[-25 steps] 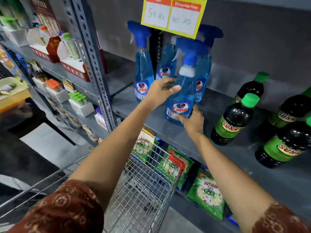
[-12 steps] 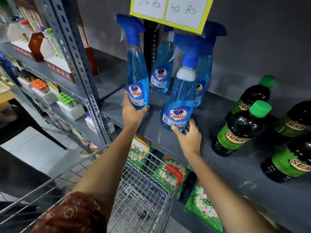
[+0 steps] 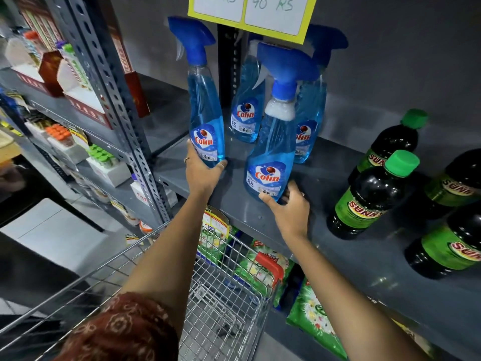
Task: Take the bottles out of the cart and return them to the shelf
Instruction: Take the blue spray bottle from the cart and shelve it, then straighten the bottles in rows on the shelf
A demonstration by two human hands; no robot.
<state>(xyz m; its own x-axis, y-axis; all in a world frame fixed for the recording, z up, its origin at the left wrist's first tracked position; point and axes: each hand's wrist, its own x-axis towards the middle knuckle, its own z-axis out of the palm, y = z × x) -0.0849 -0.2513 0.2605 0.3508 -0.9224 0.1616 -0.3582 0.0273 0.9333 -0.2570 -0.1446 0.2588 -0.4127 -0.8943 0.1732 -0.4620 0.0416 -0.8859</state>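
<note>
- Colin spray bottle on the left [image 3: 207,118] stands on the grey metal shelf [image 3: 325,183] near its front left corner, long axis close to upright and leaning a little, blue trigger head on top with its nozzle pointing left.
- Left hand [image 3: 203,173] cups this bottle's base from below and behind, thumb on the left of the label, ringed fingers curled round the right side; a closed, light hold on the lower end only.
- Slotted steel upright [image 3: 122,105] rises just left of that hand, dividing this bay from the neighbouring shelves of small boxed goods.
- Second Colin spray bottle [image 3: 274,142] stands near the shelf's front edge, tilted with its top toward the right, nozzle also turned left.
- Right hand [image 3: 291,207] grips its base, thumb across the front under the label and fingers wrapped behind.
- Two more Colin bottles [image 3: 246,115] stand behind these, close against the back, partly hidden by the front pair and by a yellow price card [image 3: 250,14] hanging above.
- Sunny bottles [image 3: 369,196], dark with green caps, crowd the shelf to the right, near the second bottle.
- Wire cart [image 3: 223,303] sits below the arms; I see no bottles in its visible part.
- Green detergent packets [image 3: 315,321] fill the shelf underneath.
</note>
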